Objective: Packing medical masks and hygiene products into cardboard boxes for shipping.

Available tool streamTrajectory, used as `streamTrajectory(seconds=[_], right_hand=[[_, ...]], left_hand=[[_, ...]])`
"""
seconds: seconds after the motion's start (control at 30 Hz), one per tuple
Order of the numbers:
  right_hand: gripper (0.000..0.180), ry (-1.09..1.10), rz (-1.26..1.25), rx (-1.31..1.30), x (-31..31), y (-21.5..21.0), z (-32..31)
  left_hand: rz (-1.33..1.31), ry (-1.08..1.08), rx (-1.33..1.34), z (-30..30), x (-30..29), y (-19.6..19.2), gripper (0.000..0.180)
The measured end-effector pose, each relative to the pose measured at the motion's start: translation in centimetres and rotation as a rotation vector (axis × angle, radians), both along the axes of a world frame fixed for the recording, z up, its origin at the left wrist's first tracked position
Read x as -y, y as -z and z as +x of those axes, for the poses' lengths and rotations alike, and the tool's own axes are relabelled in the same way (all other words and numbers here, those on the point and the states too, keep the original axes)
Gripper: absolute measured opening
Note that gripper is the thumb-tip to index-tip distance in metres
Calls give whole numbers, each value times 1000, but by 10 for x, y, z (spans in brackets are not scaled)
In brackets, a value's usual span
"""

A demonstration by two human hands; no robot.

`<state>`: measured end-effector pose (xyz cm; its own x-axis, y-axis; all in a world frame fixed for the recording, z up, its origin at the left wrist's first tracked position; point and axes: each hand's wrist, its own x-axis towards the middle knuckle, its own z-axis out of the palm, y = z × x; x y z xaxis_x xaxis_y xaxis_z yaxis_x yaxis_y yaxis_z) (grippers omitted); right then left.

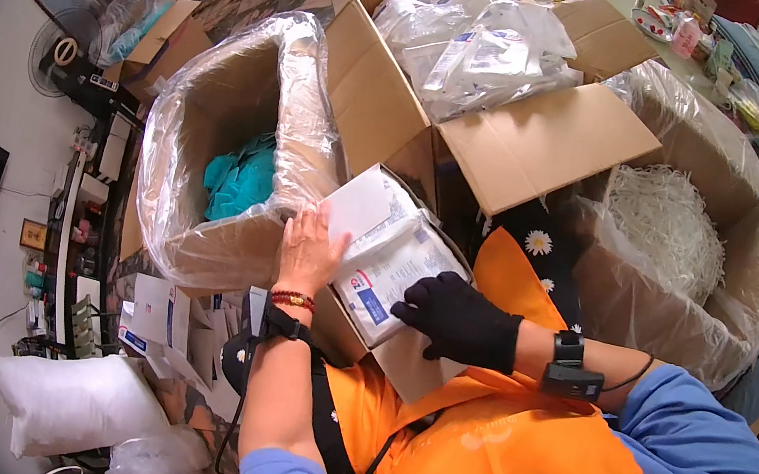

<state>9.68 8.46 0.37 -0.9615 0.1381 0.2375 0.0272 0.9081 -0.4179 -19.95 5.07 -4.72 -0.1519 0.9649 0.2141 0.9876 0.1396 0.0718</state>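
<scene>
In front of me, a small open box (346, 330) holds a white plastic packet (409, 254) with blue printed panels. My left hand (309, 250) is bare, its fingers stretched out against a white card-like panel (357, 205) at the packet's upper left. Whether that panel is a box flap or a loose card, I cannot tell. A black glove covers my right hand (461, 321). Its bent fingers press on the packet's right side, and some fingertips are hidden.
A large carton (381, 85) of similar packets (484, 47) stands ahead. Plastic-lined cartons flank it: teal pieces (242, 180) lie in the left one, white shredded filler (668, 227) in the right. Folded white boxes (168, 312) and a white sack (76, 402) are at lower left.
</scene>
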Motion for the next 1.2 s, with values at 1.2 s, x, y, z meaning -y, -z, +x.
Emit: streamTrajectory(seconds=[1.2], right_hand=[[33,-21,-378,198,-11,32,-21]], left_hand=[[-106,-309,457,-6,-106,13,45]])
